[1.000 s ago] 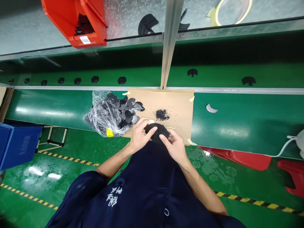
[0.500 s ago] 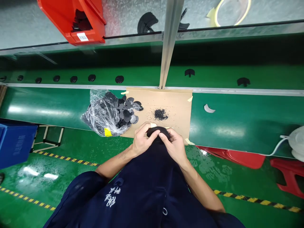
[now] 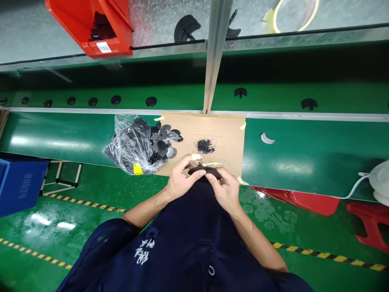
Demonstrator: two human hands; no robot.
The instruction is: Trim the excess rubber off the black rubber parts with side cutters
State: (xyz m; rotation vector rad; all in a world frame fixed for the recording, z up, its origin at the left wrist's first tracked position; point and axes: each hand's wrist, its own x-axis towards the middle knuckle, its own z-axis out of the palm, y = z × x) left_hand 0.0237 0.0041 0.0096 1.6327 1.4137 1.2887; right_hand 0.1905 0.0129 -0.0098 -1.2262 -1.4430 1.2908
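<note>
Both my hands hold one round black part [image 3: 204, 172] at the near edge of a cardboard sheet [image 3: 219, 134]. My left hand [image 3: 181, 178] grips its left side with fingers curled over the top. My right hand [image 3: 225, 188] pinches its right side. The part is tilted nearly edge-on toward me. A clear plastic bag [image 3: 130, 144] spilling several flat black discs lies just left of my hands. A small heap of black crumbs [image 3: 206, 145] sits on the cardboard just beyond the part.
Green conveyor belt [image 3: 304, 150] runs left to right; a farther belt carries several black parts [image 3: 151, 101]. A metal post [image 3: 214, 56] rises at centre. Red bin [image 3: 94, 26] on the upper shelf, blue crate [image 3: 20, 182] at left, red stools [image 3: 306, 200] at right, white shard [image 3: 266, 139].
The black part has turned from showing its domed face to lying almost edge-on between my hands. My hands stay at the cardboard's near edge.
</note>
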